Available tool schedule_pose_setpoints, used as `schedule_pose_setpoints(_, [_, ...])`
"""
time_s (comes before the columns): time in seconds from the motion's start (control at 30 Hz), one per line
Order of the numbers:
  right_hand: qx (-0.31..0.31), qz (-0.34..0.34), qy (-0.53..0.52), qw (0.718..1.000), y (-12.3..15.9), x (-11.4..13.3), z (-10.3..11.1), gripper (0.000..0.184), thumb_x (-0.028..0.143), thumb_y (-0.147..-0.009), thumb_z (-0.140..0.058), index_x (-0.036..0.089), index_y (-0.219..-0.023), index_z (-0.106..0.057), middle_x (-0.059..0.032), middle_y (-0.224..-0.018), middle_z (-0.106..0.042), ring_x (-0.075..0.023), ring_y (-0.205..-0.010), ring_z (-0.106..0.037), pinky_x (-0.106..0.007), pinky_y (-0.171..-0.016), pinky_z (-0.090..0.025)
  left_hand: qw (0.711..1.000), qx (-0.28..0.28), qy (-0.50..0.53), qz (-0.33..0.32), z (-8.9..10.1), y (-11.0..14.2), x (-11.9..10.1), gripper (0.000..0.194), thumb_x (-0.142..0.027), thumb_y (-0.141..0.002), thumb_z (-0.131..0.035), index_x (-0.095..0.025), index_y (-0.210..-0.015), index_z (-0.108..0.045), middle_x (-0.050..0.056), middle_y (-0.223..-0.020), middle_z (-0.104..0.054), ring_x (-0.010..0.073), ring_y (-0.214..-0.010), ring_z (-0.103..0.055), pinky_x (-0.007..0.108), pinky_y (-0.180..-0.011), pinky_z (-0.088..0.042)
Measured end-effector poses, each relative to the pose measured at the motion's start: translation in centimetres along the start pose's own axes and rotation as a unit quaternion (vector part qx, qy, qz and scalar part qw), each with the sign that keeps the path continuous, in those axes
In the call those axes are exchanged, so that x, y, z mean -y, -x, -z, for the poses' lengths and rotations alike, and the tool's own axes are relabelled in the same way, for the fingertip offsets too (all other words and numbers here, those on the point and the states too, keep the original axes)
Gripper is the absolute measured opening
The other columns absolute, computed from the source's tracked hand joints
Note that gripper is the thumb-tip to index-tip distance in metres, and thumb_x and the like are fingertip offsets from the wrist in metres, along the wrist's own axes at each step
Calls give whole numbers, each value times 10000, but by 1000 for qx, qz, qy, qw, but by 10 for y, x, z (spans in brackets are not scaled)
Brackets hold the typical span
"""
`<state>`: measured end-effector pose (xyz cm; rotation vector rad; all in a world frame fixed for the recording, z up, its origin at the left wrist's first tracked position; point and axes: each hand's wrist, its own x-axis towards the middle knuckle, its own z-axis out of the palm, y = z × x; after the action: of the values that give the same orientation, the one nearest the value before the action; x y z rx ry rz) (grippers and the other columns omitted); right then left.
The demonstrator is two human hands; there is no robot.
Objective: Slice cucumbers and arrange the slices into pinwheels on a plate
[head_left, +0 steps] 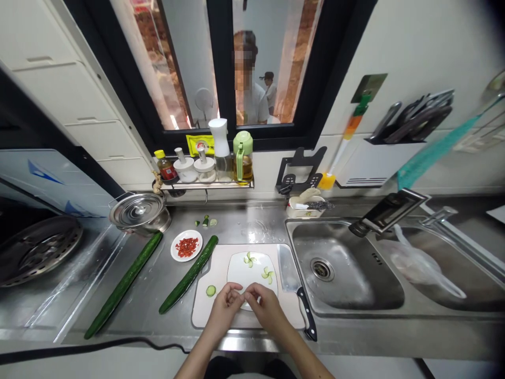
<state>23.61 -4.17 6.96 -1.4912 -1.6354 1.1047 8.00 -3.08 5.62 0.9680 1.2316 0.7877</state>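
My left hand (228, 301) and my right hand (261, 301) meet over the near edge of a white plate (236, 266). The fingertips of both are pinched together; whatever sits between them is too small and hidden to make out. Two pinwheel-shaped cucumber pieces, one at the top (249, 259) and one at the right (268, 275), lie on the plate. Beneath it is a pale cutting board (221, 261), with a round cucumber slice (211, 290) left of my left hand. A wide-bladed kitchen knife (286, 269) rests along the board's right side, its black handle toward me.
Left of the board lie a cucumber (188, 276), a longer cucumber (124, 285) and a small dish (174, 246) of chopped red pieces. A lidded pot (140, 213) stands behind. The sink (339, 263) is at right, a seasoning rack (205, 184) at the wall.
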Motion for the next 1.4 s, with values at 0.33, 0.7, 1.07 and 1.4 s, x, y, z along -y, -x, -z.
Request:
schedule_pose_setpoints(0.33, [-2,80,-11,997,-2,8,9,177,296,-884,-510,203,-799,-635,-41,-828,-576,-163,-831,-536,-258,-674,-423,929,67,292,220,-3,8,-16,441,-337,-671,-771,-213,-1043,-569,-23,-772,-609,59,-626,-549,161,-531,-317])
schedule_pose_setpoints(0.7, [-16,39,-19,999,-2,1,3,111,178,-798,-534,190,-697,-577,7,-702,-547,-121,-682,-508,-235,-627,-389,961,53,231,144,-2,5,-13,553,-298,-563,-841,-198,-1031,-564,-65,-654,-517,48,-575,-495,165,-505,-276])
schedule_pose_setpoints(1.07, [46,-61,-54,996,3,-2,3,134,238,-789,-531,172,-697,-603,23,-627,-556,-104,-604,-474,-225,-578,-352,991,73,95,53,0,8,-6,563,-392,-616,-790,-160,-1098,-613,-48,-680,-476,60,-606,-431,195,-570,-299])
schedule_pose_setpoints(1.4, [105,-91,-29,990,12,-21,1,147,271,-787,-550,166,-725,-633,17,-639,-567,-105,-613,-469,-221,-573,-348,996,89,-6,-7,3,9,24,332,-380,-682,-738,-144,-887,-628,-54,-623,-447,68,-587,-403,204,-578,-315])
